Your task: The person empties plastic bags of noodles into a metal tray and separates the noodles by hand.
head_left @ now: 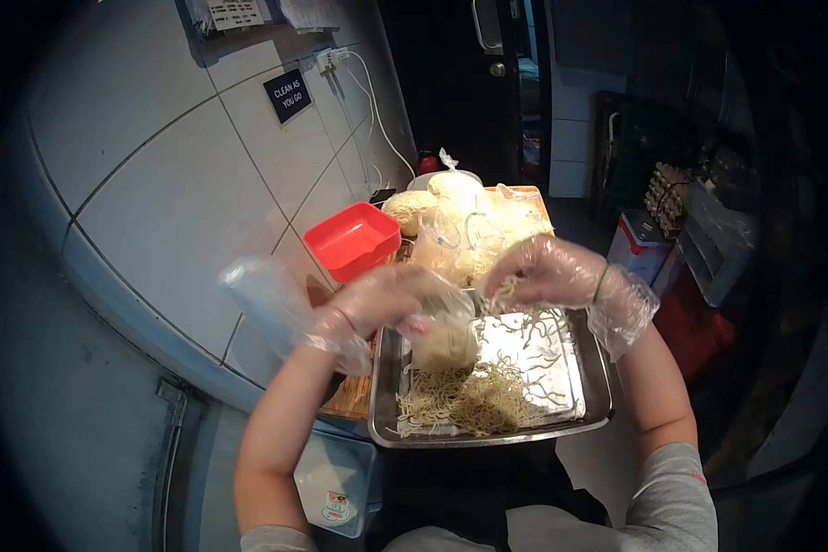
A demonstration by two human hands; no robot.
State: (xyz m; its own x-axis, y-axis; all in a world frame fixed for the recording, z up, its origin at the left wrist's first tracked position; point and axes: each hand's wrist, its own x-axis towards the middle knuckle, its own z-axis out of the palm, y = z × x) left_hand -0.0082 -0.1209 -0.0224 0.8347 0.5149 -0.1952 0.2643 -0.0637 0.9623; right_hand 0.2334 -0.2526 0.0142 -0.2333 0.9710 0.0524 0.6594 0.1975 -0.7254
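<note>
My left hand (382,299), in a clear plastic glove, is closed on the top of a clear plastic bag (446,342) with pale noodles in it. The bag is smeared by motion and hangs over the metal tray (602,396). To its right, my gloved right hand (552,271) pinches a few noodle strands (506,291) above the tray's far side. A heap of loose noodles (478,397) lies in the near half of the tray, and scattered strands stick to its shiny base on the right.
Behind the tray stand a red plastic tub (354,241) and several filled bags of noodles (454,195). A tiled wall (166,184) closes off the left. Below the tray's left side sits a clear lidded container (336,483). Egg trays (668,199) are stacked at the right.
</note>
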